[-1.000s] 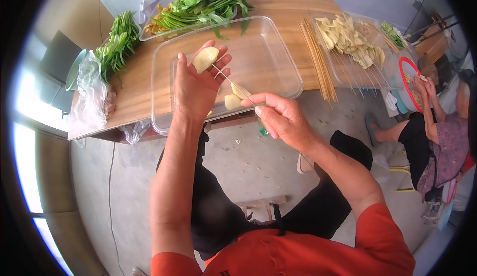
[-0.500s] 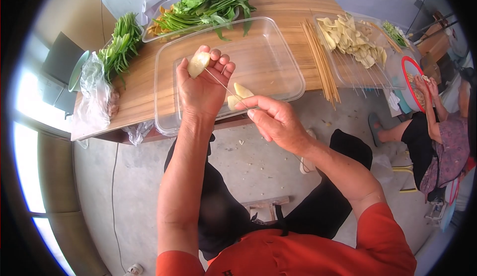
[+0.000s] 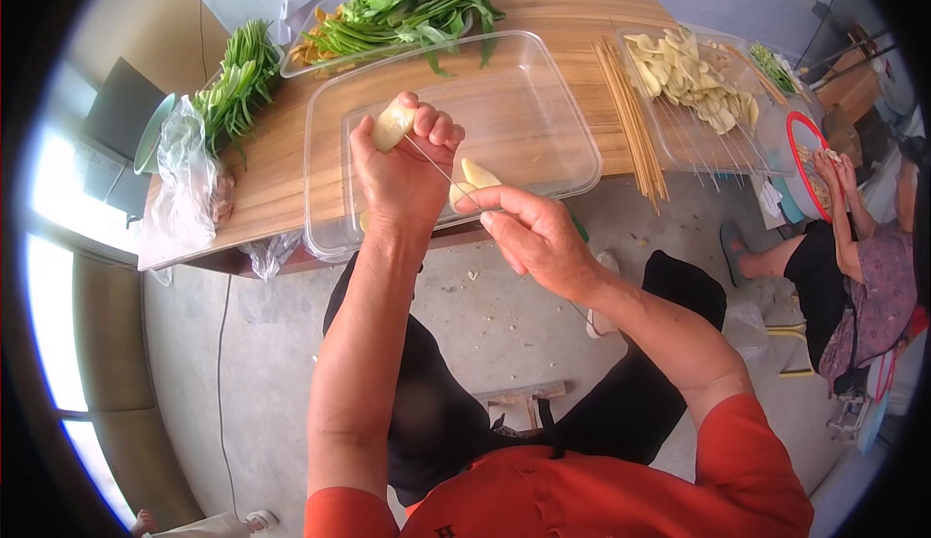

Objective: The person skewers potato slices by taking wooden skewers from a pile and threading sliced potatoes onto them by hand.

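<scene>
My left hand (image 3: 412,184), palm turned up, grips a pale potato-like slice (image 3: 393,126) between thumb and fingers. A thin skewer (image 3: 427,158) runs from that slice down to my right hand (image 3: 543,242), which pinches it between thumb and forefinger. Whether the tip has gone through the slice I cannot make out. Both hands are over the near side of a clear plastic tub (image 3: 562,111). More pale slices (image 3: 475,174) lie in the tub behind my right fingertips.
A bundle of wooden sticks (image 3: 630,116) and a tray of pale slices (image 3: 689,82) with thin skewers are at right. Leafy greens (image 3: 417,10) fill a back container. A plastic bag (image 3: 184,184) hangs at left. Another person (image 3: 863,247) sits at right by a red-rimmed basin (image 3: 805,136).
My left fingers have curled in further, and the slice has tilted and shifted slightly up and right. My right hand has barely moved. A foot has appeared at the lower left.
</scene>
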### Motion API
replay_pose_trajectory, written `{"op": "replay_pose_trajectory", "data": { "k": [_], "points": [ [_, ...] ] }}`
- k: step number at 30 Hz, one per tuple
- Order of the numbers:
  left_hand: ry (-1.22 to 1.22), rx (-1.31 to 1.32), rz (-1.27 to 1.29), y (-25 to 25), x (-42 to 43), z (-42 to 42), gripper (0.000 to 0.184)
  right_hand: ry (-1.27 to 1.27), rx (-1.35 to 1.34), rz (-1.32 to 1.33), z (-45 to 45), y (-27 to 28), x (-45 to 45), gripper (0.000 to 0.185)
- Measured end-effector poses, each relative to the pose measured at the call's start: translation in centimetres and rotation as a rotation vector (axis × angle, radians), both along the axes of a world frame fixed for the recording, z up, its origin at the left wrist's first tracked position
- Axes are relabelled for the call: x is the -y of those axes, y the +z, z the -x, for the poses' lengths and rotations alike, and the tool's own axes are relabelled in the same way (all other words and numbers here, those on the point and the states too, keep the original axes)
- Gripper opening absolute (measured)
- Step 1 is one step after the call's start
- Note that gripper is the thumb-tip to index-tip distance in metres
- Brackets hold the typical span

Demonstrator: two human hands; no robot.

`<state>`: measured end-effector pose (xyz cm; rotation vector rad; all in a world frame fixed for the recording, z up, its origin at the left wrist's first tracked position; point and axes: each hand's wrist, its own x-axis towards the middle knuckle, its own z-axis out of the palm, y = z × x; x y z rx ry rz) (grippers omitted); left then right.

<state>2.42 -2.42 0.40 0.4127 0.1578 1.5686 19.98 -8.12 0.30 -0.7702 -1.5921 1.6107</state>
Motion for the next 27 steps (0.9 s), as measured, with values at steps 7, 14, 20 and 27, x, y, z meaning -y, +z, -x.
{"op": "replay_pose_trajectory", "data": {
  "k": [7, 14, 20, 27],
  "points": [
    [0.009, -0.07, 0.009, 0.32, 0.29, -0.01, 0.031, 0.013, -0.027, 0.007, 0.05, -0.21, -0.16, 0.027],
    [0.049, -0.145, 0.09, 0.42, 0.09, -0.02, 0.04, 0.028, -0.089, 0.13, -0.01, 0.14, 0.04, 0.027],
    [0.067, -0.206, 0.094, 0.6, 0.16, -0.19, 0.04, 0.03, -0.123, 0.189, 0.01, 0.35, 0.18, 0.028],
    [0.07, -0.236, 0.099, 0.6, 0.14, -0.33, 0.041, 0.039, -0.217, 0.305, 0.12, 0.27, 0.23, 0.029]
  ]
}}
